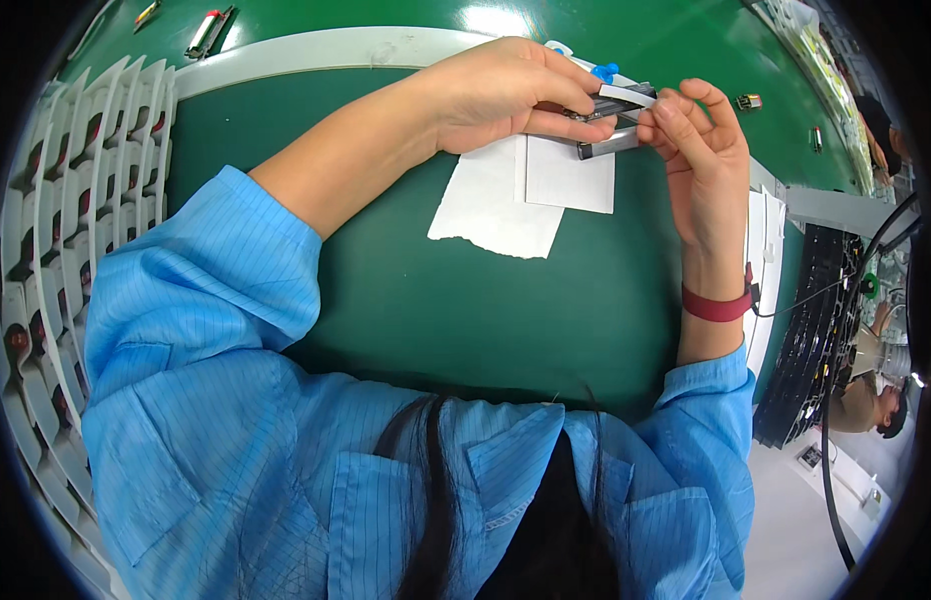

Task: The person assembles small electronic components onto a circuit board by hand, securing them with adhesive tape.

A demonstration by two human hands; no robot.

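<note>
Near the table's far side, my left hand (511, 95) is closed on a slim dark part (612, 106), partly hidden by the fingers. A narrow white strip (628, 95) lies along that part's upper side. My right hand (701, 145) pinches the strip's right end between thumb and fingertips. Just below the fingers is a silver-grey piece (612, 143) with a dark end; I cannot tell whether it rests on the paper or is held. White paper sheets (571, 178) and a torn-edged sheet (486, 205) lie beneath on the green mat (436, 310).
Stacked white trays (46, 250) with dark and red parts line the left. A small blue object (606, 73) sits behind my hands. A red wristband (716, 307) trails a cord at right, near black strips (811, 320). Other people are at the far right.
</note>
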